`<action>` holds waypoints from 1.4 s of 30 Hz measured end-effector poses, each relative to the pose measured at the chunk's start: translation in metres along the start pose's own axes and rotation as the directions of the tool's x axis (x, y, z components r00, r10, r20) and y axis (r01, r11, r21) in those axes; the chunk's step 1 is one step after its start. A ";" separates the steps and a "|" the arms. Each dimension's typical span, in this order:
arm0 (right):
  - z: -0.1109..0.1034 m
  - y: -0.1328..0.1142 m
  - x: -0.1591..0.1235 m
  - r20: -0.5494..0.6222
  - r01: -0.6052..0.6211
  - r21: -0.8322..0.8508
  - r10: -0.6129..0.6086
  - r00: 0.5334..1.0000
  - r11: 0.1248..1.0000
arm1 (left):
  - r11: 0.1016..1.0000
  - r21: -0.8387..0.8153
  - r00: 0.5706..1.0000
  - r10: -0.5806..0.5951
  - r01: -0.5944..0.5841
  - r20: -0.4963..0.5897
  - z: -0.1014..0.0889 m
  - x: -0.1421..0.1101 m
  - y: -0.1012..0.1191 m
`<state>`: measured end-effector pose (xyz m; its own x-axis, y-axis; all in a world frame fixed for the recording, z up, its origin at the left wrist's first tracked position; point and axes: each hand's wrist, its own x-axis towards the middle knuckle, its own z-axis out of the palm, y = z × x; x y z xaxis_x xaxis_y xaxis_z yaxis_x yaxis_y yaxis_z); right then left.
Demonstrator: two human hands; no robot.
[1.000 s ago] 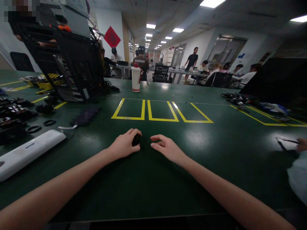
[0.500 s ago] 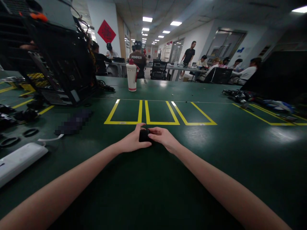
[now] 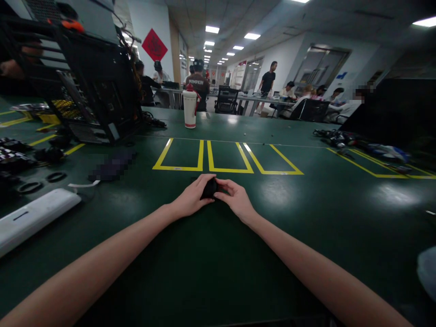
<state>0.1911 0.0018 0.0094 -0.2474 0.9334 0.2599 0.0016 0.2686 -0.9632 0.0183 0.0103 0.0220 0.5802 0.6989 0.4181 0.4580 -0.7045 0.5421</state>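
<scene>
A small black object (image 3: 209,188) sits between both of my hands on the green table (image 3: 306,218). My left hand (image 3: 191,198) curls round its left side. My right hand (image 3: 235,198) pinches its right side with thumb and fingers. The object is mostly hidden by my fingers, so I cannot make out what it is. Just beyond my hands lie three yellow taped rectangles (image 3: 226,156).
A white flat device (image 3: 34,215) and black rings (image 3: 30,186) lie at the left, with a black rack (image 3: 91,91) behind. A white bottle (image 3: 190,109) stands farther back. Cables and parts (image 3: 344,141) lie at the right. People sit and stand at desks in the background.
My left hand held the black object alone a second ago; my right hand has closed onto it. Both hands have moved forward, toward the yellow rectangles.
</scene>
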 end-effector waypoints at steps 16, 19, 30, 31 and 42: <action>0.005 -0.006 -0.008 0.011 0.001 -0.020 -0.001 1.000 1.000 | 0.995 0.098 0.999 0.035 -0.033 -0.018 0.003 -0.006 0.006; 0.004 -0.008 -0.008 0.037 0.005 -0.038 -0.004 0.999 0.999 | 0.990 0.141 0.999 0.018 -0.014 -0.029 0.006 -0.005 0.004; 0.006 -0.007 -0.007 0.002 -0.035 0.009 0.035 0.999 0.999 | 0.985 0.166 0.997 0.051 -0.041 -0.061 0.010 -0.006 0.004; 0.006 -0.007 -0.007 -0.007 -0.044 -0.003 0.044 0.999 0.999 | 0.985 0.166 0.997 0.052 -0.041 -0.062 0.011 -0.006 0.004; 0.004 -0.010 -0.010 0.109 0.015 0.022 -0.017 0.994 1.000 | 0.988 0.152 0.999 0.022 -0.015 -0.041 0.010 -0.008 0.005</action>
<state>0.1898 -0.0107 0.0159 -0.3512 0.8972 0.2676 -0.0236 0.2773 -0.9605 0.0225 0.0004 0.0140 0.5618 0.6878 0.4597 0.5459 -0.7257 0.4187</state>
